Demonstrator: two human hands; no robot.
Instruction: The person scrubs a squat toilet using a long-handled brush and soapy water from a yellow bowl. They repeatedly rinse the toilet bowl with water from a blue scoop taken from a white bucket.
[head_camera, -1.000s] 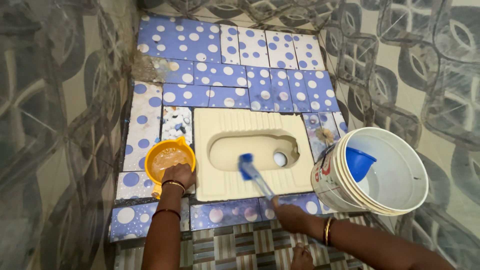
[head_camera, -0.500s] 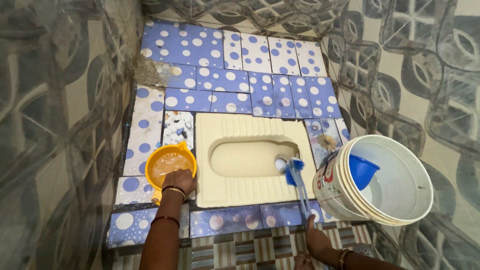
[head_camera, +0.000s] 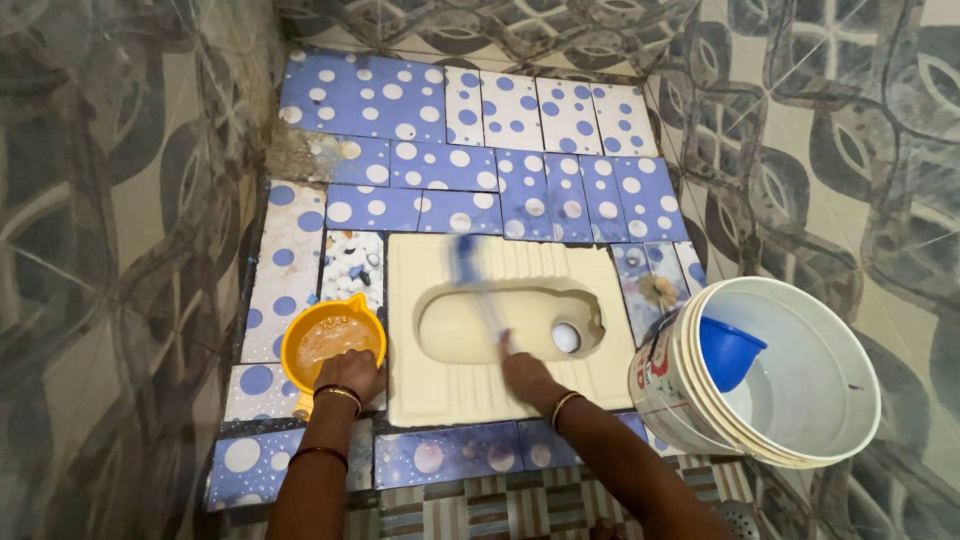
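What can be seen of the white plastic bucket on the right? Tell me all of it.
The round white plastic bucket stands on the tiled floor, leaning slightly toward the cream squat toilet pan beside it. It looks like several buckets nested, with stacked rims. Its outer wall has red and dark printing. It holds some clear water, and a blue plastic mug rests inside against the near rim. Neither hand touches it.

One label in my view, on the bucket.
A printed label (head_camera: 652, 368) with red and dark marks on white wraps the outer wall of the white bucket (head_camera: 800, 455) standing right of the squat pan.
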